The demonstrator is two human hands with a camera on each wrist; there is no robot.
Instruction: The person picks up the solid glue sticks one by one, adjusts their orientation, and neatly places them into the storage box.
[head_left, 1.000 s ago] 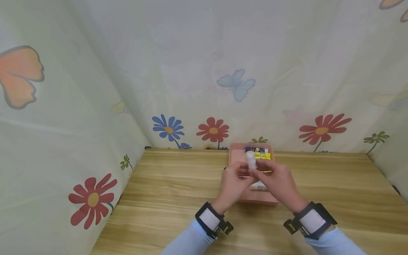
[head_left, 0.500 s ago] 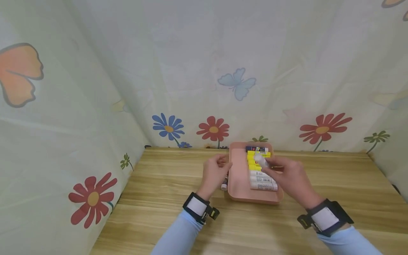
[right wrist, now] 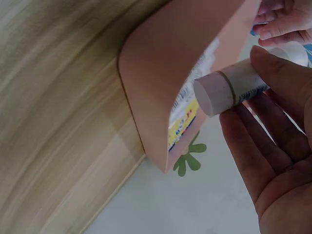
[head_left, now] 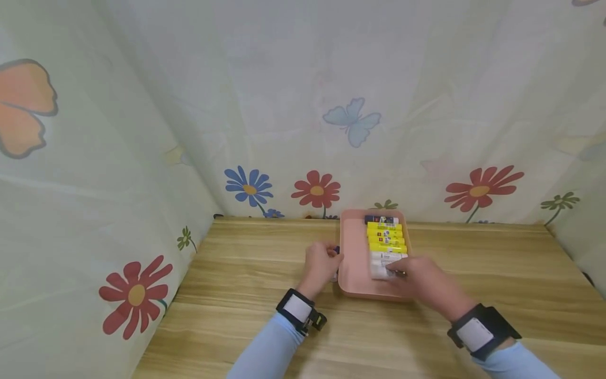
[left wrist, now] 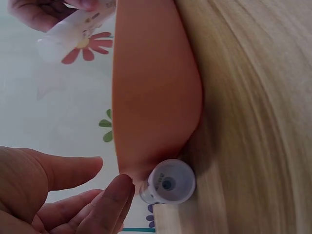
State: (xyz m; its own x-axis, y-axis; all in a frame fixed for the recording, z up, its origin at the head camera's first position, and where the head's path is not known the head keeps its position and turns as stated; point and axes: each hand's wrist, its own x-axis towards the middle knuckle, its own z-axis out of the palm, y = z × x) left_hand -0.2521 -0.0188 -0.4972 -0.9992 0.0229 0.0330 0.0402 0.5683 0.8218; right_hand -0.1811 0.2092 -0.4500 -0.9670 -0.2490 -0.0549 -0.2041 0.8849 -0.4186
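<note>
My right hand (head_left: 428, 281) pinches a white glue stick (right wrist: 231, 87) between thumb and fingers, low over the front right of a pink tray (head_left: 355, 258). Inside the tray lies a row of glue sticks: a dark blue one (head_left: 381, 219) at the back, several yellow ones (head_left: 385, 232), then white ones (head_left: 385, 257) partly behind that hand. My left hand (head_left: 319, 268) is just left of the tray beside a glue stick (left wrist: 170, 181) with a dark label. In the left wrist view its thumb stands apart from its fingers, which reach close to that stick without gripping it.
The tray stands on a wood-grain table (head_left: 246, 273) near its back edge. A curtain (head_left: 284, 105) printed with flowers and butterflies hangs behind and at the sides. The tray's left half shows its bare pink floor.
My hands have parted; the left let go of the white glue stick and went left beside the tray. The right carried it right, then down to the tray's front.
</note>
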